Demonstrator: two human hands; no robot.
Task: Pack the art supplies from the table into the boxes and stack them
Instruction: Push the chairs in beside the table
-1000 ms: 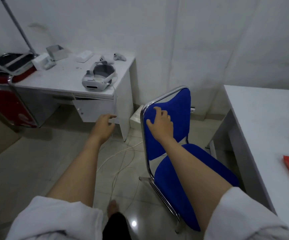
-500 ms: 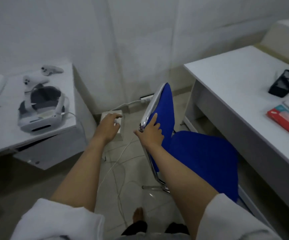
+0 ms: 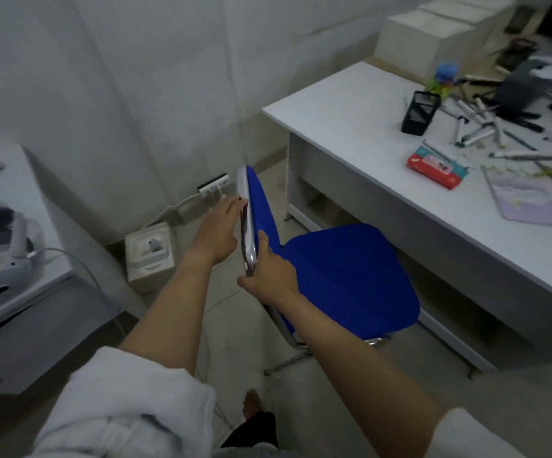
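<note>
- Head view shows the right hand (image 3: 269, 276) gripping the chrome back edge of a blue padded chair (image 3: 344, 276); the left hand (image 3: 217, 231) lies with straight fingers against the far side of that backrest.
- Right of the grip, the seat sits just beside the white table (image 3: 344, 127) edge; bare floor lies below the hands.
- Scattered pens and markers (image 3: 476, 127) lie on the table well right of the grip.
- An upright black pen box (image 3: 420, 113) stands among them; its contents cannot be told.
- Cream boxes (image 3: 433, 31) stand beyond.

Both hands, left (image 3: 217, 233) and right (image 3: 269, 276), hold the blue chair's (image 3: 350, 276) chrome backrest.
</note>
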